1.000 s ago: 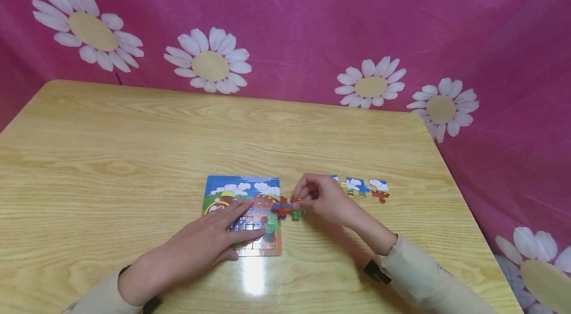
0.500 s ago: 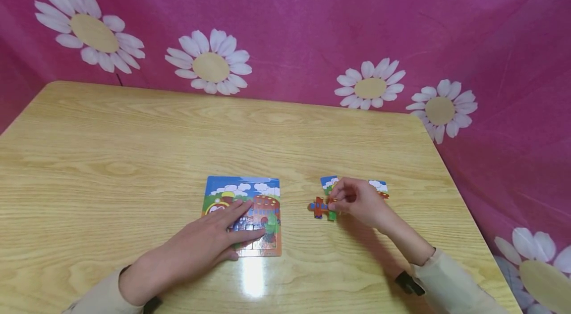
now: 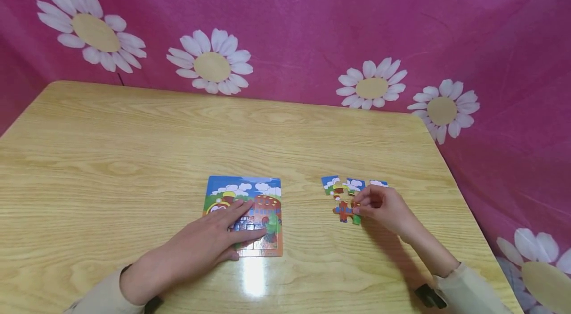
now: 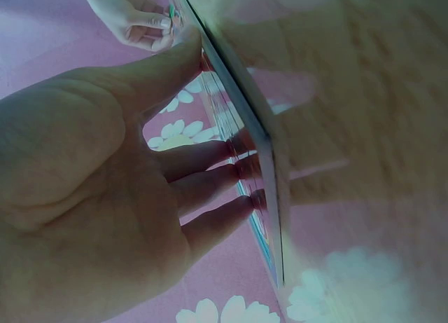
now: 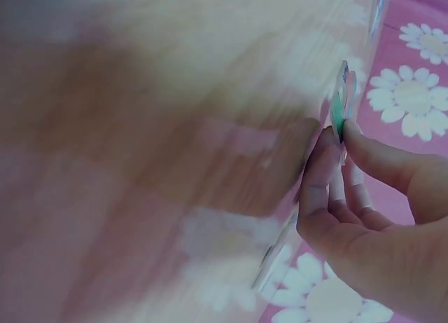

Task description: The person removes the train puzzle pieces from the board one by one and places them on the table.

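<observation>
My left hand (image 3: 200, 242) rests spread over a jigsaw puzzle board (image 3: 243, 179), its straight fingers touching the picture and hiding part of it. From the left wrist view, the fingertips meet the top of the thin board (image 4: 238, 102). To the right, my right hand (image 3: 388, 210) pinches a red and blue puzzle piece (image 3: 345, 211) with a green corner between thumb and fingers. The right wrist view shows this piece (image 5: 338, 113) edge-on at the fingertips, low over the table. Just beyond it lie loose puzzle pieces (image 3: 330, 184), partly hidden by the right hand.
The wooden table (image 3: 134, 155) carries the board and the pieces. A pink cloth with white daisies (image 3: 285, 31) hangs behind its far edge and along the right side. Bare tabletop lies between the board and the loose pieces.
My right hand has moved right, away from the board's right edge, carrying the puzzle piece to just in front of the loose pieces. The left hand stays on the board.
</observation>
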The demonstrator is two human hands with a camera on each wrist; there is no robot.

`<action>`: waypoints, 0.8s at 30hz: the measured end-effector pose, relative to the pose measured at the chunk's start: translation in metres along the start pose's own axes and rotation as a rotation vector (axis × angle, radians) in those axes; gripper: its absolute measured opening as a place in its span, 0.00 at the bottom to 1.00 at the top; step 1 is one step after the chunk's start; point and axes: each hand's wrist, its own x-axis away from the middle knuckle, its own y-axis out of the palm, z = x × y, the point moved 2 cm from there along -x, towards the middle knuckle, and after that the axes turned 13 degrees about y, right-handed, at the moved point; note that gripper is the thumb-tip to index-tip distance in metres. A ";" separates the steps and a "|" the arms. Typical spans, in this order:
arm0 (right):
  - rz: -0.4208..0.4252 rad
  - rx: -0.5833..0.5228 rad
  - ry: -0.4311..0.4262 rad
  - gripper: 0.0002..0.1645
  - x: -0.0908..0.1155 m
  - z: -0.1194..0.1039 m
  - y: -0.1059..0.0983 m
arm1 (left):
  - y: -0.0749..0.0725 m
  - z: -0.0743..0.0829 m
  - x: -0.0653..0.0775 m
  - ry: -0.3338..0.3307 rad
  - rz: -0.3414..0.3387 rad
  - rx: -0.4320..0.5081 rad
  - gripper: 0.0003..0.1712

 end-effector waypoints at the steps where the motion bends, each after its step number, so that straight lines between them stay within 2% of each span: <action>1: 0.003 -0.001 0.008 0.08 0.001 0.002 -0.001 | 0.000 0.000 0.000 0.001 0.001 -0.001 0.32; 10: 0.067 0.020 0.021 0.06 0.012 0.022 -0.018 | 0.000 0.000 -0.002 0.033 0.009 -0.042 0.31; 18: 0.136 0.063 0.070 0.08 0.019 0.045 -0.037 | -0.002 0.001 -0.002 0.018 0.016 -0.014 0.32; 24: 0.167 0.090 0.072 0.09 0.016 0.051 -0.048 | -0.002 0.001 -0.001 0.015 0.008 -0.018 0.32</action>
